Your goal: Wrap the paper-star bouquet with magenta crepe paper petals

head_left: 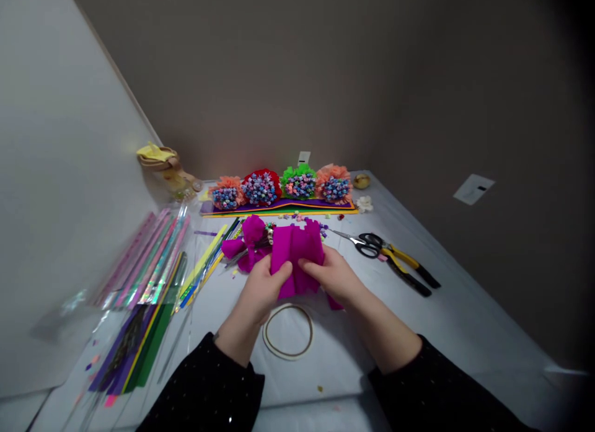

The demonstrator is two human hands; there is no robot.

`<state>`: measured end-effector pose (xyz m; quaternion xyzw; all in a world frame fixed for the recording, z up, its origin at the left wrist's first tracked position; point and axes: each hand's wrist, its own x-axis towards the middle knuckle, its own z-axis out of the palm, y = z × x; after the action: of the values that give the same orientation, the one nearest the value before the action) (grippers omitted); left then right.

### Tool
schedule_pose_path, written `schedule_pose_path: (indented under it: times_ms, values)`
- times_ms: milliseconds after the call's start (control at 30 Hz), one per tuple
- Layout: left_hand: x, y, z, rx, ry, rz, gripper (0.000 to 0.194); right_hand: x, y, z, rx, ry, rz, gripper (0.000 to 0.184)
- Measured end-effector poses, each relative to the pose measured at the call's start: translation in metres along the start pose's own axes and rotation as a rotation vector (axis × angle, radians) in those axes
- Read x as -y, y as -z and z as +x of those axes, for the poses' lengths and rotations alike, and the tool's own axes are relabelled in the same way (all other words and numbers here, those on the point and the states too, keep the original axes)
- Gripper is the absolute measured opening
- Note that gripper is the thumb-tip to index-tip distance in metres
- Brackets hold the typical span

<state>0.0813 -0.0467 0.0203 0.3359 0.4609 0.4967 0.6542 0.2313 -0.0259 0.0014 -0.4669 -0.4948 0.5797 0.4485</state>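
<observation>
A magenta sheet of crepe paper (297,252) is held up over the middle of the table, folded or layered, with a ragged upper right edge. My left hand (266,282) grips its left side, thumb across the front. On the right side, my right hand (333,274) pinches it the same way; the fingers behind the paper are hidden. Just left of the sheet lies a magenta crepe paper flower (251,240) with small beads or buds at its side. Below the hands, a thin round hoop (289,356) rests on the white table.
Black-handled scissors (369,245) and yellow-and-black pliers (406,268) lie at right. Several paper flowers with star-filled centres, one a green flower (299,181), stand at the back on coloured sheets (274,207). Paper strips (151,351) and clear-wrapped strips (149,258) cover the left side.
</observation>
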Motion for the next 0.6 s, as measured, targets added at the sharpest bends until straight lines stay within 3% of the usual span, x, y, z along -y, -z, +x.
schedule_pose_path:
  times_ms: [67, 167, 333, 467, 533, 600]
  values:
    - [0.001, 0.002, 0.004, -0.121, -0.041, -0.082, 0.047, -0.005, 0.001, 0.002, -0.014, -0.021, 0.048, 0.020]
    - [0.000, 0.005, 0.008, -0.154, -0.098, -0.130, 0.049, -0.010, 0.001, 0.003, -0.039, 0.000, 0.109, 0.026]
    - [-0.002, 0.003, 0.005, -0.048, -0.070, -0.150, 0.050, -0.002, -0.005, -0.002, 0.130, -0.054, 0.332, 0.048]
    - [-0.003, 0.001, 0.004, 0.052, -0.054, -0.135, 0.044, 0.005, -0.010, -0.006, 0.115, -0.107, 0.414, 0.053]
    - [-0.002, 0.001, 0.005, 0.015, -0.112, -0.082, 0.041, 0.005, -0.011, -0.006, 0.082, -0.108, 0.459, 0.054]
    - [0.000, 0.002, 0.005, -0.112, -0.237, 0.006, 0.041, 0.005, -0.012, -0.004, 0.012, -0.089, 0.481, 0.054]
